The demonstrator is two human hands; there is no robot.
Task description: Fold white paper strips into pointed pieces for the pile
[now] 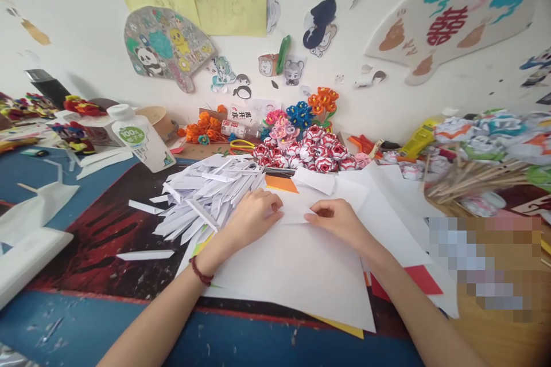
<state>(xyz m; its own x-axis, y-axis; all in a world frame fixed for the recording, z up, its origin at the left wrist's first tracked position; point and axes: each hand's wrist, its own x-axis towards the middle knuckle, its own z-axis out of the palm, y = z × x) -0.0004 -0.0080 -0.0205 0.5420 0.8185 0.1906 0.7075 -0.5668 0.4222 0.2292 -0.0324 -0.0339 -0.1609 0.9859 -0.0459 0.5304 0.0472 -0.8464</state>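
Observation:
Between my hands a small white paper piece (pixel 295 212) lies over the larger white sheets. My left hand (pixel 257 215) pinches its left end, thumb and fingers together. At the right end, my right hand (pixel 333 217) grips it the same way. Beneath are large white sheets (pixel 297 275), with yellow and red paper edges showing under them. A heap of folded white paper strips (pixel 206 195) lies left of my left hand, and a single folded strip (pixel 145 255) lies apart, nearer the front.
Behind the paper stand red-and-white paper flowers (pixel 318 149). A white bottle (pixel 140 137) leans at the back left. Wooden sticks (pixel 477 180) and more paper flowers are at the right. A white box-like object (pixel 32 258) sits at the left edge.

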